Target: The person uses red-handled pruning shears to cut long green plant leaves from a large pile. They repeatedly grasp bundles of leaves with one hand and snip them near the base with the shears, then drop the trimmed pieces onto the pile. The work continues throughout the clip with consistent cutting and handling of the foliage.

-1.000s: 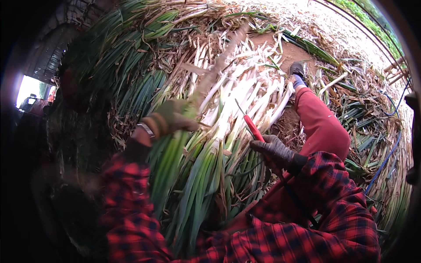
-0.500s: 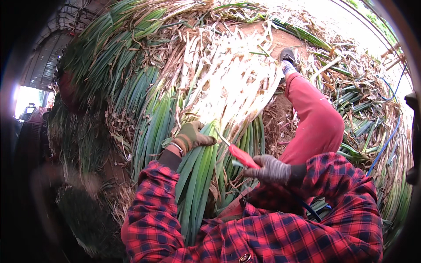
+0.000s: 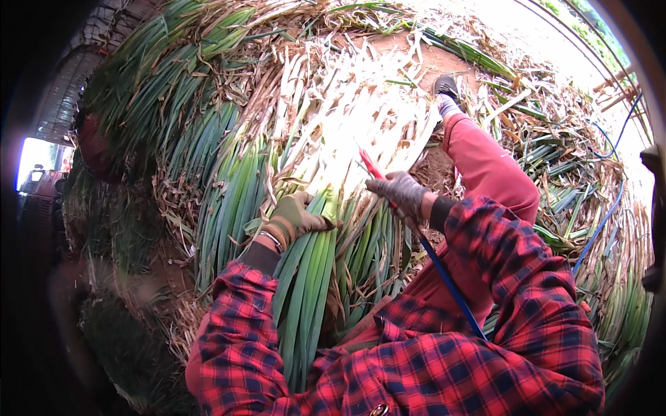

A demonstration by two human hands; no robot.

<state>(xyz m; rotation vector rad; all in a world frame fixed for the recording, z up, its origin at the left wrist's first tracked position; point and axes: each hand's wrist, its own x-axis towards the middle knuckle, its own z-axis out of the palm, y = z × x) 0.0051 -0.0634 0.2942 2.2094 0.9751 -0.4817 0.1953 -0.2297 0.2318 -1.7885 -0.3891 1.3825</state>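
My left hand (image 3: 295, 215), in a brown-green work glove, is closed around a large green onion (image 3: 309, 267) just where the stalk turns green. The long leaves trail back toward my lap, and the pale end points away into bright light. In a grey glove, my right hand (image 3: 404, 193) grips a red air blow gun (image 3: 370, 163) with a thin metal nozzle. Its blue hose (image 3: 444, 277) runs down across my lap. The nozzle tip sits over the pale stalks, which are washed out by glare; I cannot tell whether it touches them.
Piled green onions (image 3: 232, 187) lie to the left and ahead. My stretched leg (image 3: 489, 159) crosses the right side. Beyond it are dry husks (image 3: 534, 132) and another stretch of blue hose (image 3: 600, 225). A red machine (image 3: 48, 184) stands at the far left.
My right hand has moved forward and up with the air blow gun, swinging the nozzle away from my left hand. The blue hose now shows stretched behind it. My left hand keeps its hold.
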